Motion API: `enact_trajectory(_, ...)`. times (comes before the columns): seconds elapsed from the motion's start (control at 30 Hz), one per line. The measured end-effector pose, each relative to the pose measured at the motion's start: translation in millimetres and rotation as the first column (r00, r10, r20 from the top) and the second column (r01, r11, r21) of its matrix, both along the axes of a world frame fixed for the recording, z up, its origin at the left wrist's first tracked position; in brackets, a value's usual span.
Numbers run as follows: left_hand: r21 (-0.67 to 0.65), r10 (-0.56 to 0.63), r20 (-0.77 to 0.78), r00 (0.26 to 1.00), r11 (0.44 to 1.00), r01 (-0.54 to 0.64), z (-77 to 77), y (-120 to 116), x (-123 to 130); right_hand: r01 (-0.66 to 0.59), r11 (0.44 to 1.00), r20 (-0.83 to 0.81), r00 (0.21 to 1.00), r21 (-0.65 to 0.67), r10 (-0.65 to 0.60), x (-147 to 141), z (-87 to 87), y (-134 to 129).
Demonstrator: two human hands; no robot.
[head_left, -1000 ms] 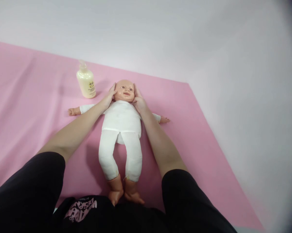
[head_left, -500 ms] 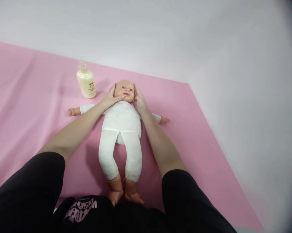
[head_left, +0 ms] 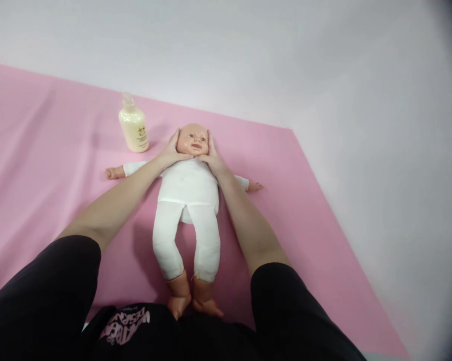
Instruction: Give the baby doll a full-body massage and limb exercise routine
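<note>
A baby doll (head_left: pixel 188 188) in white cloth lies on its back, its head away from me and its feet toward me. My left hand (head_left: pixel 171 150) cups the side of the doll's head on the left, fingers up along it. Round the opposite side, my right hand (head_left: pixel 213 154) is pressed in the same way. Both thumbs point inward under the chin and nearly meet at the neck. The doll's arms stretch out sideways, passing beneath my forearms. Part of my fingers is hidden behind the head.
A pump bottle (head_left: pixel 134 128) of pale yellow liquid stands upright left of the doll's head. The doll lies on a pink sheet (head_left: pixel 293 215) with folds at the left. Beyond its slanting edge is a white surface (head_left: pixel 361 150).
My thumbs have slid down from the doll's lower face to under its chin, the right one now reaching inward. The head is still between my palms; doll's body and bottle have stayed put.
</note>
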State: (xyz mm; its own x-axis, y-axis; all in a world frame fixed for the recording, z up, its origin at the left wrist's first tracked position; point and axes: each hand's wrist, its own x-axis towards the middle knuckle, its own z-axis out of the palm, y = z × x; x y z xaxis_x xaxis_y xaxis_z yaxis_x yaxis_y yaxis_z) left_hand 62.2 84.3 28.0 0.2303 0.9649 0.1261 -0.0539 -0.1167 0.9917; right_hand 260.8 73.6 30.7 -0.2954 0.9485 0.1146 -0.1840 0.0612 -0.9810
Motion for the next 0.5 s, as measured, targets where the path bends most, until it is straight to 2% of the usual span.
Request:
enact_trajectory(0.2, 0.006, 0.010, -0.005, 1.000, 1.000, -0.010, 0.7, 1, 0, 0.009, 1.000, 0.022, 1.000, 0.009, -0.009, 1, 3.1, -1)
enact_trajectory(0.5, 0.079, -0.030, -0.001, 1.000, 0.996, 0.029, -16.3, 14, -7, -0.017, 0.997, 0.078, 0.997, 0.071, 0.012, 5, -13.3, 14)
